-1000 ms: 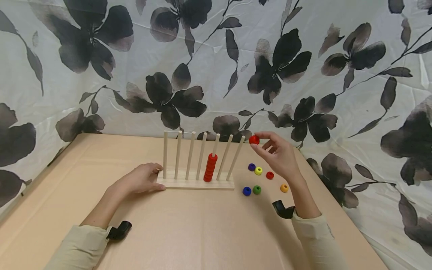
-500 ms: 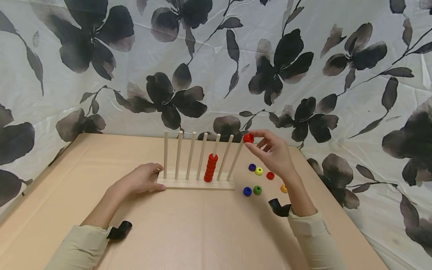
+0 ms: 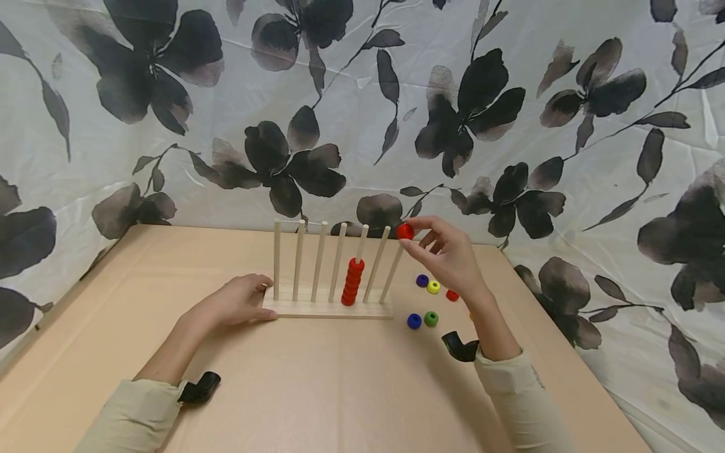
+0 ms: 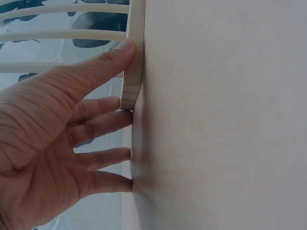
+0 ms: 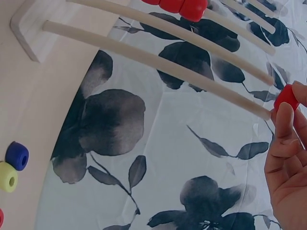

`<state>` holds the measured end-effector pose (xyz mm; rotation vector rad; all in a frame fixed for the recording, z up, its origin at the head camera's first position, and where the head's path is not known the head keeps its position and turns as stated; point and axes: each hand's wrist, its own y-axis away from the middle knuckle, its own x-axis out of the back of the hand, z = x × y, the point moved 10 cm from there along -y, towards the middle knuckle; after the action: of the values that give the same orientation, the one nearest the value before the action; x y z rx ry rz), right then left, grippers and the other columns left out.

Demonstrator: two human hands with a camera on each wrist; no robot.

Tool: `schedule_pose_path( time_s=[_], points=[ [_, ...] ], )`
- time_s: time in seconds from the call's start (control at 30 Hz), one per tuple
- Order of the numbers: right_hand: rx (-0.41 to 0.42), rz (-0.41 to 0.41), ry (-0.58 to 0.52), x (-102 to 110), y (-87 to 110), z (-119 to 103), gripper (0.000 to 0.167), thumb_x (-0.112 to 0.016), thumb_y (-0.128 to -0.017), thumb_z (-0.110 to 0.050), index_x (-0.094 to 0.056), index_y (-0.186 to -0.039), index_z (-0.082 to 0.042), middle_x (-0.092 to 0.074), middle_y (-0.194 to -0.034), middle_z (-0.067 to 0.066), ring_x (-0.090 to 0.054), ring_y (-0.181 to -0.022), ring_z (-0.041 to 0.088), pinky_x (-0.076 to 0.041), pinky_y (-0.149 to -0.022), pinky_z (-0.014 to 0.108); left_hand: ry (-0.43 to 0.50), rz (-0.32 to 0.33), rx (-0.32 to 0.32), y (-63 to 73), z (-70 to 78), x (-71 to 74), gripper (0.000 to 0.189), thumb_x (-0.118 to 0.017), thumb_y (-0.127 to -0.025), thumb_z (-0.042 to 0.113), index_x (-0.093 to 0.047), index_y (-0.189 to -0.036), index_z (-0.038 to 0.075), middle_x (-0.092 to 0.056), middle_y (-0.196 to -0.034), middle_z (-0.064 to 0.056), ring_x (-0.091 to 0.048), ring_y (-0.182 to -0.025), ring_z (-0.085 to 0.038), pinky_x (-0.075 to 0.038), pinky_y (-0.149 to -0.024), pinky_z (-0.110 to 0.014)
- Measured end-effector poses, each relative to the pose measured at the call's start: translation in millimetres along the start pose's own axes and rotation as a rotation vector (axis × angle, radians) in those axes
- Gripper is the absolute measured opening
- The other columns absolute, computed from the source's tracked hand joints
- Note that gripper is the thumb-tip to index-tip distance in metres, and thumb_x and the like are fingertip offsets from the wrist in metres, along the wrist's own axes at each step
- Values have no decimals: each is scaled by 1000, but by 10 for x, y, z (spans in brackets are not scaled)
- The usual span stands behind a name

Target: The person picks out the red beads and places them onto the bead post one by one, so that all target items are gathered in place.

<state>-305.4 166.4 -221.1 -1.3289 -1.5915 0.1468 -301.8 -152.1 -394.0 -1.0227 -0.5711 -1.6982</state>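
A wooden peg rack (image 3: pixel 328 309) stands on the table with several upright pegs in a row. Red beads (image 3: pixel 352 283) are stacked on one peg right of its middle. My left hand (image 3: pixel 240 300) holds the rack's left end, thumb at the front edge of the base and fingers round the end. In the left wrist view, that thumb (image 4: pixel 108 60) presses on the base board (image 4: pixel 134 57). Between thumb and index finger, my right hand (image 3: pixel 447 251) pinches a red bead (image 3: pixel 404 231) right at the top of the rightmost peg (image 5: pixel 158 62).
Loose beads lie right of the rack: a blue one (image 3: pixel 415 321), a green one (image 3: pixel 431 319), a dark blue one (image 3: pixel 422 281), a yellow one (image 3: pixel 433 287) and a red one (image 3: pixel 452 295). A floral cloth (image 3: pixel 362 94) hangs behind the table (image 3: pixel 340 384).
My right hand has moved left with the red bead, from beside the rack to the rightmost peg's tip. My left hand has stayed on the rack's end.
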Motion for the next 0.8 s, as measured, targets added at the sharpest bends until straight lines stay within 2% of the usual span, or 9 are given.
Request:
schedule_pose_path(
  time_s=[0.43,0.8],
  points=[
    [-8,-44,-42,-92,15,-83,39,-79,-91,-9,-67,-128,-6,-72,-114,10,-60,-78,17,-53,-68,22,-9,-5,19,74,39,-55,70,-88,-81,35,-60,-126,-10,-67,-120,-27,-61,-117,-45,-47,-102,-58],
    [-5,-58,-53,-100,0,-129,40,-79,-90,-10,-67,-128,-4,-71,-113,9,-60,-79,17,-54,-68,27,-17,28,-14,85,82,-54,65,-89,-79,35,-62,-121,-6,-69,-114,-21,-64,-111,-40,-50,-98,-56]
  ],
)
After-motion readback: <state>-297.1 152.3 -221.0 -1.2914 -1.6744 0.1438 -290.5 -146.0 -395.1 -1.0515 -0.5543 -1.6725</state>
